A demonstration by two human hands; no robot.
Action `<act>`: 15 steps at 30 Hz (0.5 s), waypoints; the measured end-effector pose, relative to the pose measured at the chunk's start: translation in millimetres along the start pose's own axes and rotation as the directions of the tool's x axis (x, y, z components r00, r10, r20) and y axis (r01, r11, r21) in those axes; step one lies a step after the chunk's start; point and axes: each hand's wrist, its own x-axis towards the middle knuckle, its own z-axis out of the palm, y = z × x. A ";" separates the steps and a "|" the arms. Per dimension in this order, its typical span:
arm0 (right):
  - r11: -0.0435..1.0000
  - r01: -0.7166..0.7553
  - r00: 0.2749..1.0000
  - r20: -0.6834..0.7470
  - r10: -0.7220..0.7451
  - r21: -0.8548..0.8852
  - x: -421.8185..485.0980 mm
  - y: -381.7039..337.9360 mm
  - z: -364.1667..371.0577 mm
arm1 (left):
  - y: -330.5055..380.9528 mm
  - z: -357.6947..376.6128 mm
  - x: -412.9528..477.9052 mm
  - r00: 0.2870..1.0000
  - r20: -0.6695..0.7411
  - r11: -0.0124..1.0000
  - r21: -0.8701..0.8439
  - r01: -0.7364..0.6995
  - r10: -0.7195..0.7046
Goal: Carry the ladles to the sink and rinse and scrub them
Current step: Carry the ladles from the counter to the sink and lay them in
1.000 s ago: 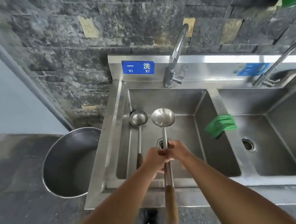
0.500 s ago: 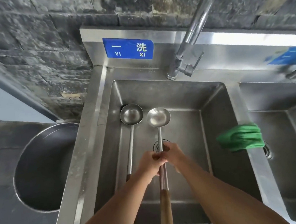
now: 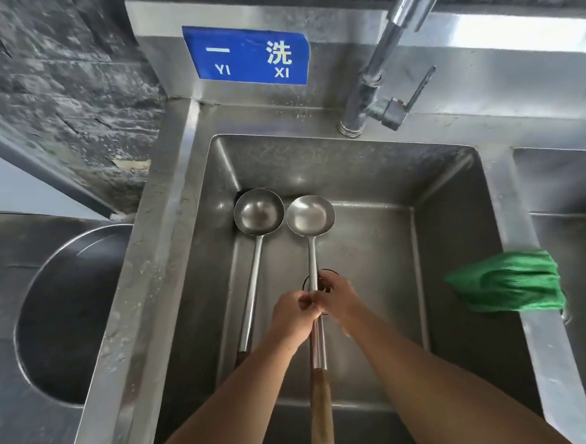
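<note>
**Item record: two ladles at the left wash basin**

1. Held ladle [image 3: 318,350]: long steel shaft with a wooden grip at the near end. The grip hangs over the front edge of the sink [image 3: 164,264]. The shaft runs straight away from the person, and the bowl faces up over the basin floor, near the back wall.
2. Left hand [image 3: 292,316]: fingers curled round the shaft about midway along, gripping it.
3. Right hand [image 3: 336,300]: touching the left hand and just beyond it, with thumb and fingers closed on the same shaft.
4. Drain [image 3: 326,273]: in the basin floor, mostly hidden beneath the hands.
5. Second ladle [image 3: 253,286]: lies in the same basin, just left of the held one, with neither hand on it. Its bowl faces up near the back-left corner, and the two bowls sit side by side, nearly touching.
6. Green cloth [image 3: 508,286]: bunched on the divider between this basin and the right basin [image 3: 577,238].
7. Large metal pot [image 3: 67,314]: on the floor to the left of the sink.
8. Faucet [image 3: 378,62]: on the back ledge, with no water visible.
9. Blue sign [image 3: 247,54]: on the backsplash, reading "YI XI".
10. Dark stone wall [image 3: 53,82]: behind everything.
</note>
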 end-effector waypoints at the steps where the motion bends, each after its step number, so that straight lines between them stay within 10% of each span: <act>1: 1.000 -0.003 1.000 0.007 0.003 0.008 2.9 2.0 0.2 | -1.3 1.0 2.5 1.000 -0.008 1.000 0.023 -0.011 0.012; 15: 0.995 0.052 0.999 -0.010 -0.053 -0.089 17.2 23.5 2.3 | -29.0 14.2 21.4 1.000 -0.023 0.999 0.031 0.008 -0.008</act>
